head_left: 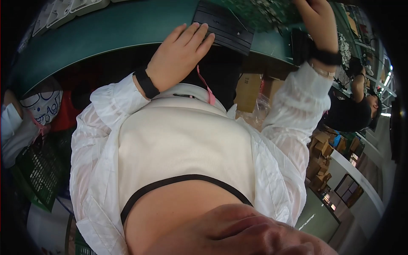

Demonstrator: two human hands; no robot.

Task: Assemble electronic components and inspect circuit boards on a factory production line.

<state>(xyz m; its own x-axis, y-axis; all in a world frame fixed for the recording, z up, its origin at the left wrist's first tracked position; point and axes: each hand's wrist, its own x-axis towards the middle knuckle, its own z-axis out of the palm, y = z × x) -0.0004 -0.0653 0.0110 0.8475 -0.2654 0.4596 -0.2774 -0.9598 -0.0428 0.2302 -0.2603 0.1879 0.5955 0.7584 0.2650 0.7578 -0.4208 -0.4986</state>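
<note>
My left hand (180,53) lies palm down at the table's near edge, its fingers stretched out with the tips resting on a black ribbed panel (225,26). Nothing is gripped in it. At the upper right, my right hand (318,19) reaches past a pile of green parts with wires (267,12), which look like circuit boards but are blurred. The picture's top edge cuts off most of the fingers of that hand, so I cannot make out what they hold. Each wrist wears a black band.
Pale trays (57,15) line the far left of the green table (123,25). Below it on the right are a cardboard box (248,91) and clear plastic wrap. A green crate (40,170) stands at lower left. Another person (350,110) is at the right.
</note>
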